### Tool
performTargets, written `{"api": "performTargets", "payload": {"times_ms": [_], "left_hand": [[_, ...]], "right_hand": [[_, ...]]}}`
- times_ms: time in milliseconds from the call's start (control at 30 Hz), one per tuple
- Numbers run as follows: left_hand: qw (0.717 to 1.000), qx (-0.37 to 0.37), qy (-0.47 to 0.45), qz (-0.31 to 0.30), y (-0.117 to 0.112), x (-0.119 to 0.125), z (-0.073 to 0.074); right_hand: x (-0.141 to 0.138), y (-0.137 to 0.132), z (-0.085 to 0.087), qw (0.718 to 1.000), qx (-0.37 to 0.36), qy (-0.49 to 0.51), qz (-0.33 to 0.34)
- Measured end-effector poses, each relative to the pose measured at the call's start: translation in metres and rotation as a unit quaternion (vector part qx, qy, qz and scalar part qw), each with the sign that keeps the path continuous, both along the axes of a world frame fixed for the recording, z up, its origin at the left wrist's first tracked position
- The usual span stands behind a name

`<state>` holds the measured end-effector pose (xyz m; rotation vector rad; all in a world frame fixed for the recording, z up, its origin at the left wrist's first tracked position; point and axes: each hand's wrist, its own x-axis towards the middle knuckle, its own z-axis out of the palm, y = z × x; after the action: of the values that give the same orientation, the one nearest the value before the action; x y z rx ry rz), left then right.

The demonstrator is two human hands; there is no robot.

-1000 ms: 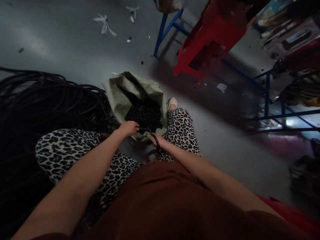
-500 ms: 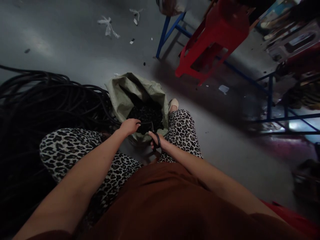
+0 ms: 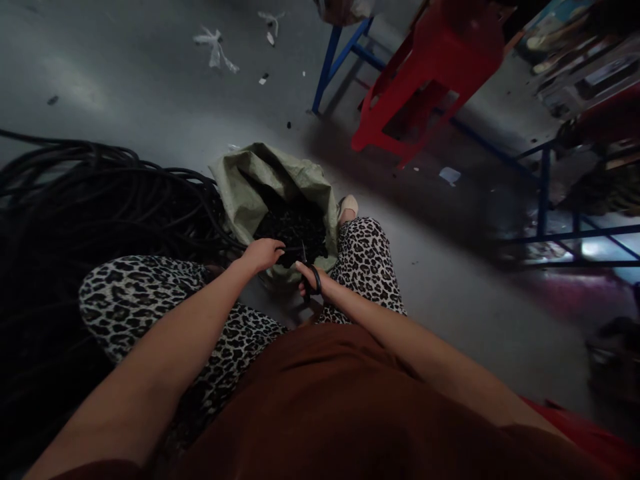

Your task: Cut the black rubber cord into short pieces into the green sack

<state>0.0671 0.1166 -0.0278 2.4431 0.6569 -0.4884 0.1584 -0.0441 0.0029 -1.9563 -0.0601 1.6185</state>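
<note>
My left hand [image 3: 263, 255] is closed around a black rubber-like cord, whose short end sticks out past the fingertips toward the right. In my right hand [image 3: 313, 279] is a pair of scissors [image 3: 304, 252] with black handles, the blades pointing up beside the cord end. Whether the blades touch the cord I cannot tell. Both hands are over the near rim of a pale green woven sack [image 3: 235, 193]. Inside the sack lies a heap of small black pieces [image 3: 290, 223], dark and hard to tell apart.
A large tangle of black cord [image 3: 125, 187] spreads over the floor at left. Beyond the sack stand a red plastic stool [image 3: 425, 80] and a blue metal frame [image 3: 327, 70]. Plastic scraps [image 3: 215, 48] lie on the grey floor. My legs flank the sack.
Both hands stay almost in place over the sack. The scissor blades have shifted slightly against the cord end; the rest of the view moves only a little with the head.
</note>
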Motion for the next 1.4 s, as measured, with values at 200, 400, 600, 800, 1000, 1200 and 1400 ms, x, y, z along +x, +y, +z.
{"api": "performTargets", "payload": {"times_ms": [200, 400, 600, 800, 1000, 1200, 1400], "left_hand": [[1.0, -0.012, -0.003, -0.025, 0.0, 0.0, -0.001], [0.999, -0.022, -0.005, -0.031, 0.002, -0.001, -0.003], [0.999, -0.028, -0.001, -0.037, 0.001, 0.0, 0.0], [1.0, -0.014, 0.011, -0.02, 0.001, -0.001, 0.004], [0.999, -0.011, 0.038, -0.033, 0.001, 0.0, 0.004], [0.997, 0.001, 0.066, -0.041, -0.002, 0.0, 0.004], [0.996, 0.009, 0.076, -0.038, -0.002, -0.001, 0.001]], "right_hand": [[0.001, 0.0, 0.005, 1.0, -0.008, -0.004, 0.01], [0.002, -0.002, -0.001, 1.0, -0.005, -0.009, 0.024], [0.004, -0.005, -0.008, 0.998, 0.002, -0.043, 0.036], [0.005, -0.005, -0.01, 0.997, -0.003, -0.066, 0.025], [0.004, -0.009, -0.02, 0.996, -0.02, -0.076, 0.044], [0.002, -0.009, -0.02, 0.994, -0.039, -0.08, 0.071], [0.002, -0.01, -0.02, 0.99, -0.055, -0.091, 0.092]]}}
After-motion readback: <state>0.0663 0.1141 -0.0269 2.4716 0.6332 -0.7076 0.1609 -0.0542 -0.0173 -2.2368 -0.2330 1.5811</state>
